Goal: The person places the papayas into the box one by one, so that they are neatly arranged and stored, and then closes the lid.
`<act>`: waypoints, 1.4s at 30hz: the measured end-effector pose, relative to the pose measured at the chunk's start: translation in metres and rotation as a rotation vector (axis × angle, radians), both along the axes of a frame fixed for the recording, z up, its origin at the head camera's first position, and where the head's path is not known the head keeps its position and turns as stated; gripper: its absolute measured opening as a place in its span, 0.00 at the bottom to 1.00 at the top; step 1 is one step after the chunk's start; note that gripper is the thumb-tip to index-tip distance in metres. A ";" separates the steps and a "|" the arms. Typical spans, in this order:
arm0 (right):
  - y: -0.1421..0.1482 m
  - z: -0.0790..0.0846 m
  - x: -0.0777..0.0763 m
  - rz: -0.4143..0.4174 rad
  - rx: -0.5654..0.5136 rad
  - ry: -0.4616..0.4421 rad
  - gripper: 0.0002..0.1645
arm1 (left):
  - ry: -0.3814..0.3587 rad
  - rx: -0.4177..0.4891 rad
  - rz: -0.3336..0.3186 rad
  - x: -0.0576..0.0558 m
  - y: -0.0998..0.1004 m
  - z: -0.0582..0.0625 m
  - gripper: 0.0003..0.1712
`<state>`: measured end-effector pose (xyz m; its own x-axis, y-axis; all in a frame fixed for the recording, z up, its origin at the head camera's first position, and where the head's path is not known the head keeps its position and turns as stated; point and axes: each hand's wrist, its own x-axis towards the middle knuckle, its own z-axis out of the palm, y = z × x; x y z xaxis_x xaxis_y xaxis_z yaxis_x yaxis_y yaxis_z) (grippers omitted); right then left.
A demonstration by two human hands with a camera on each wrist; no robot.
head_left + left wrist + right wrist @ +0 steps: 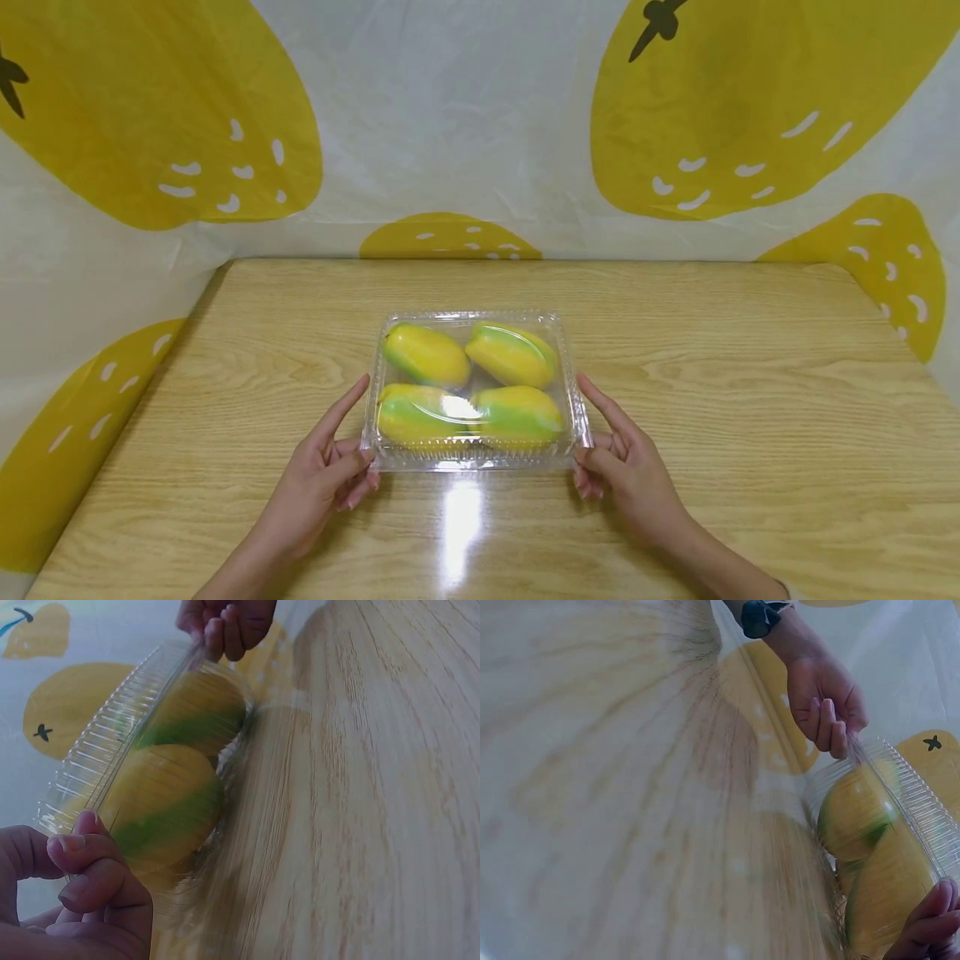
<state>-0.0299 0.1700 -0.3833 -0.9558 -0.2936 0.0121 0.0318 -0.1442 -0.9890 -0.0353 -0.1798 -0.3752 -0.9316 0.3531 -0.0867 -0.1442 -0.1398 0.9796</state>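
Observation:
A clear plastic clamshell box (472, 464) with a ridged edge holds several yellow-green mangoes (427, 354). Its lid is down over the fruit, arranged in two rows. At the box's front left corner my left hand (315, 475) pinches the rim between thumb and curled fingers, its index finger stretched along the side. My right hand (633, 479) grips the front right corner in the same way. Both wrist views show the box (90, 769) from its ridged front side, with a hand at each end. Whether its base touches the table cannot be made out.
The box is over the middle of a wood-grain table (750, 375). Behind the table and along its sides hangs a white cloth (450, 108) printed with large yellow fruit. A dark band (760, 619) circles the left wrist in the right wrist view.

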 end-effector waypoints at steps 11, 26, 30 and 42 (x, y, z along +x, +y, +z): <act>0.000 0.000 -0.001 0.057 -0.035 -0.038 0.48 | -0.003 -0.010 0.012 -0.001 -0.001 0.001 0.44; 0.002 -0.004 -0.002 0.112 -0.149 -0.038 0.48 | -0.029 -0.024 0.066 -0.001 0.002 0.000 0.44; 0.003 -0.001 -0.003 0.093 -0.016 -0.010 0.47 | -0.059 0.032 0.047 -0.004 0.001 -0.004 0.43; 0.012 0.007 -0.006 0.167 0.133 0.039 0.45 | -0.082 0.140 -0.038 -0.007 0.000 -0.011 0.44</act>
<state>-0.0357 0.1817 -0.3763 -0.8934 -0.4492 -0.0013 0.0057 -0.0085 -0.9999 -0.0421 -0.1796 -0.3863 -0.9092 0.4017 -0.1095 -0.2306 -0.2671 0.9357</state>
